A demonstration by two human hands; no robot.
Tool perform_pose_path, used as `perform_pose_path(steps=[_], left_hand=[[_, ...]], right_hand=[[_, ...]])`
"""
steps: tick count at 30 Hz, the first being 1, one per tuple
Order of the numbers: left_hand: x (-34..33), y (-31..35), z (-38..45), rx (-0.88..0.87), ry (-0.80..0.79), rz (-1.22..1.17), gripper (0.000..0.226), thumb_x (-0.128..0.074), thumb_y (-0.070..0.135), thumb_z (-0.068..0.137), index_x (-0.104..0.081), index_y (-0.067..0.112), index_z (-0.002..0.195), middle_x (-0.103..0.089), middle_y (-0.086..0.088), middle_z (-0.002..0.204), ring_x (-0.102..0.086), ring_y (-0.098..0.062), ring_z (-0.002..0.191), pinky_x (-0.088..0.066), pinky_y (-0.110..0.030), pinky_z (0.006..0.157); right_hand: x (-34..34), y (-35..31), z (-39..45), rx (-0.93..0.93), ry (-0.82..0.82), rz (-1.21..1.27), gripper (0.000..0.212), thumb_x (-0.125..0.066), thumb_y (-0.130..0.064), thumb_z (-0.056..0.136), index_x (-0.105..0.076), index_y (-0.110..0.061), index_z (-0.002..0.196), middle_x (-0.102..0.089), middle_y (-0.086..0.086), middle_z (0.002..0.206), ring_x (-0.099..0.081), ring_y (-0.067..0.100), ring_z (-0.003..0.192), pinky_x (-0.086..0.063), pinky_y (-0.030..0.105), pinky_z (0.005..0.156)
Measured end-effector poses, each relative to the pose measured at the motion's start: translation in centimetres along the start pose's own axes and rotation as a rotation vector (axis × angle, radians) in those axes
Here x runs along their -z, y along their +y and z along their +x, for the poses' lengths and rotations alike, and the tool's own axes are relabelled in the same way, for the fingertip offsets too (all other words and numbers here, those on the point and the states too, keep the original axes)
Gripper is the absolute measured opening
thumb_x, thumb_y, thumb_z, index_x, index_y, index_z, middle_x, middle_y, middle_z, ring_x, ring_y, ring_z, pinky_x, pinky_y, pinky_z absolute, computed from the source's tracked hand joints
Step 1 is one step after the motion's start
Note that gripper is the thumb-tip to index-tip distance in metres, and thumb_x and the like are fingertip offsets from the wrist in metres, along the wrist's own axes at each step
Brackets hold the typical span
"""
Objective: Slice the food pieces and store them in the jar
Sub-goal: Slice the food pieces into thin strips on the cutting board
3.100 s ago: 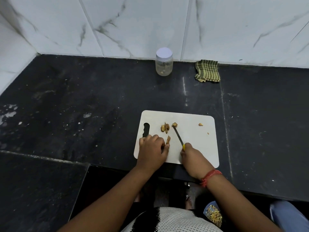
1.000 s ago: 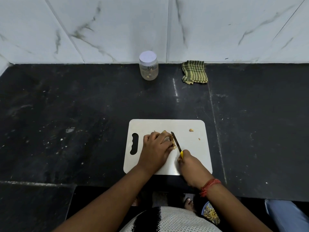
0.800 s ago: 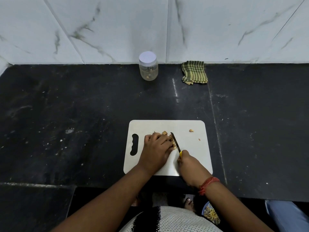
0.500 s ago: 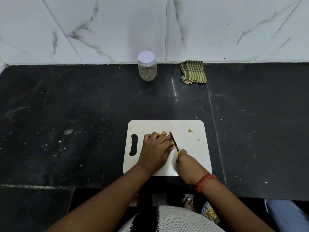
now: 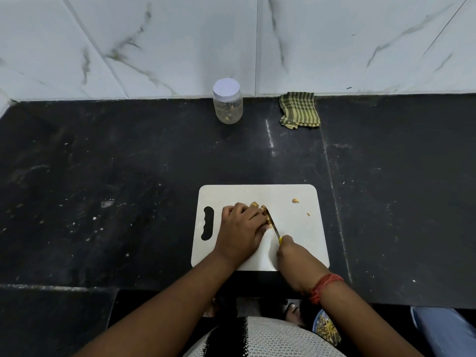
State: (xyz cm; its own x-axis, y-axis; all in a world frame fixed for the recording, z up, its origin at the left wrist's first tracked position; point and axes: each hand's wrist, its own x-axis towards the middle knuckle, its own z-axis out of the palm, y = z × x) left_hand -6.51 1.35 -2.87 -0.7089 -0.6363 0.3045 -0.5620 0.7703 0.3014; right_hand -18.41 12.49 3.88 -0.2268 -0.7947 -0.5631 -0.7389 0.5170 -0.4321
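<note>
Small food pieces (image 5: 263,212), light and crumbly, being sliced on the board (image 5: 296,228).
Left hand (image 5: 242,229) pins them with curled fingers; right hand (image 5: 293,256) grips the knife (image 5: 273,224).

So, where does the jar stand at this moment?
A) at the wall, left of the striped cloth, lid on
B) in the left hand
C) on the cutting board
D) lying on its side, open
A: the jar stands upright by the wall, lid on, left of the striped cloth.
</note>
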Motion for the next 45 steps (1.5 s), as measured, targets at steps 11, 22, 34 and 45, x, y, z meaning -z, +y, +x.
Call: perform_pose_path(steps=[11,22,34,45], left_hand=[[0.1,0.1,0.5,0.119,-0.031,-0.087,0.013,-0.064,0.041,0.087,-0.065,0.028,0.091,-0.063,0.014,0.105,-0.051,-0.016,0.098,-0.028,-0.037,0.086],[-0.1,0.5,0.3,0.175,-0.031,-0.113,0.010,-0.069,0.039,0.085,-0.066,0.030,0.088,-0.060,0.016,0.102,-0.050,-0.015,0.098,-0.028,-0.037,0.088],[-0.2,0.5,0.3,0.168,-0.026,-0.094,0.011,-0.067,0.039,0.086,-0.067,0.028,0.090,-0.060,0.014,0.103,-0.050,-0.016,0.097,-0.030,-0.038,0.087],[-0.3,0.5,0.2,0.168,-0.013,-0.068,0.010,-0.067,0.037,0.088,-0.068,0.028,0.091,-0.062,0.015,0.105,-0.050,-0.016,0.098,-0.030,-0.039,0.087]], right_hand=[[0.4,-0.1,0.3,-0.017,-0.018,0.026,0.008,-0.036,-0.001,0.093,-0.033,-0.009,0.095,-0.040,-0.001,0.066,-0.040,0.014,0.056,-0.031,0.028,0.050],[0.5,-0.1,-0.1,-0.018,-0.022,0.030,0.008,-0.037,-0.001,0.092,-0.034,-0.009,0.092,-0.047,0.003,0.071,-0.045,0.020,0.061,-0.036,0.031,0.062],[0.4,0.4,-0.7,-0.013,-0.046,-0.058,0.007,-0.037,-0.003,0.093,-0.034,-0.008,0.098,-0.049,0.003,0.073,-0.047,0.023,0.067,-0.037,0.030,0.065],[0.3,0.6,-1.4,-0.056,-0.097,-0.045,0.016,-0.039,-0.006,0.095,-0.038,-0.007,0.112,-0.060,0.015,0.103,-0.061,0.030,0.093,-0.038,0.028,0.069]])
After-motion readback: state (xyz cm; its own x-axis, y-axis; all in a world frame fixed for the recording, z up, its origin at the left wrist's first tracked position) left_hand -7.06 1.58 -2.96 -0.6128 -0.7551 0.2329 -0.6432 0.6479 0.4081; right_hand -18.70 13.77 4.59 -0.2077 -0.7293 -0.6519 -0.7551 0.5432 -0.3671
